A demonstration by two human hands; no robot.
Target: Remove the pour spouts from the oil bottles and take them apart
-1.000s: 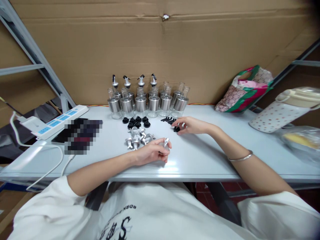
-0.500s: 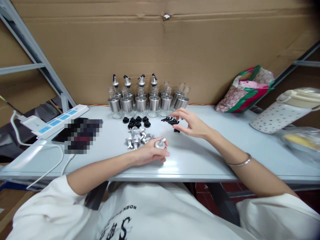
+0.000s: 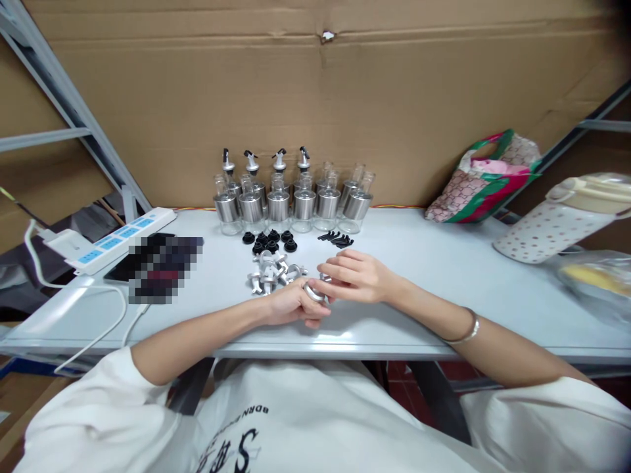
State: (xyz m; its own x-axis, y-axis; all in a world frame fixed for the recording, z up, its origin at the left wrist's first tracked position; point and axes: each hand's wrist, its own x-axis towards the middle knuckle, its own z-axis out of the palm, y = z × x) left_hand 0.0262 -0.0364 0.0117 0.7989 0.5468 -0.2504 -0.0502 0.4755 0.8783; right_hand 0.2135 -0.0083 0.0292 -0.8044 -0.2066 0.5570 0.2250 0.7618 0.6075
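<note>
My left hand (image 3: 296,303) is closed around a silver spout cap (image 3: 313,292) near the table's front edge. Over the cap, my right hand (image 3: 352,279) has its fingers bent together at the spout; whatever they pinch is hidden. Silver spout caps (image 3: 269,270) lie in a pile left of my hands. Behind that pile are several black stoppers (image 3: 273,242). A row of small black levers (image 3: 338,238) lies beyond my right hand. Glass bottles with steel sleeves (image 3: 279,207) stand at the back, some topped with silver pourers (image 3: 251,161).
On the left lie a white power strip (image 3: 123,238) with cables and a dark phone (image 3: 140,256). A patterned bag (image 3: 473,184), a dotted white jug (image 3: 552,220) and a plastic-wrapped bowl (image 3: 596,282) are on the right. Cardboard (image 3: 315,105) stands behind the bottles.
My right hand has moved from the black levers down and left to the cap in my left hand, its fingers drawn together. The cap is now tilted differently.
</note>
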